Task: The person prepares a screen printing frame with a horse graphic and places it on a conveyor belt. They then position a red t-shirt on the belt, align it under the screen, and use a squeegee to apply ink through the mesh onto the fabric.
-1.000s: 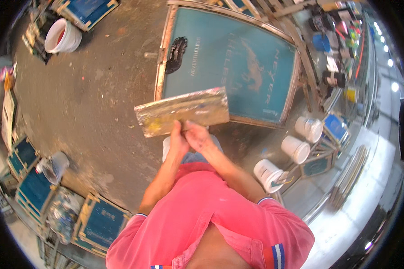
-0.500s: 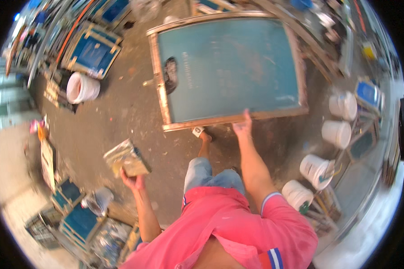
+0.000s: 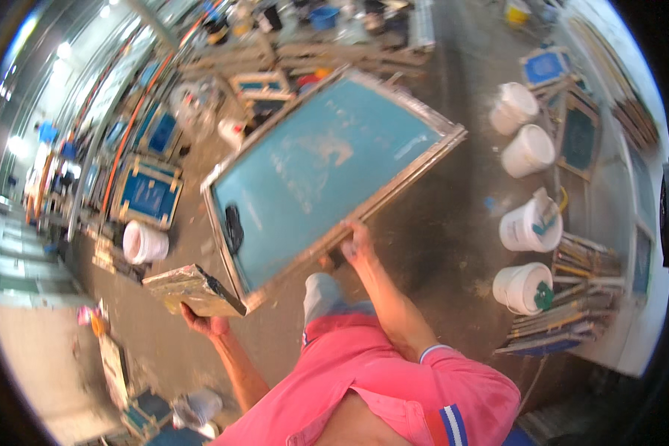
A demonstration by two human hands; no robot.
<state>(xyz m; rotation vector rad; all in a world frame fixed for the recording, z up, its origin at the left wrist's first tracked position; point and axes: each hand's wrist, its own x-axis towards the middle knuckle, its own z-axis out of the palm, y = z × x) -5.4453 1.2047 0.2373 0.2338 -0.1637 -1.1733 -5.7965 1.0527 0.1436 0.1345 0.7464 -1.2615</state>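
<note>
My right hand [image 3: 359, 245] grips the near edge of a large screen-printing frame [image 3: 334, 160], which has blue-green mesh and a worn wooden border. The frame is held up off the floor and slants, its right end farther from me. Faint pale markings show on the mesh, with a dark oval patch [image 3: 233, 228] near its left end. My left hand [image 3: 207, 321] is closed from below on a flat, rectangular block [image 3: 193, 288] with a shiny brownish covering. In this view the block's right end meets the frame's near left corner; whether they touch I cannot tell.
Several white buckets stand on the right, one bucket [image 3: 528, 151] near leaning frames [image 3: 578, 134]. More frames [image 3: 149, 192] and a pinkish-white bucket [image 3: 145, 242] are on the left. Wooden beams [image 3: 305, 58] lie across the far side. Stacked frames [image 3: 565, 312] sit at right.
The large frame has swung counter-clockwise in view, its left end coming nearer to me. The block has come up beside its near left corner. My view has shifted, showing more of the far room.
</note>
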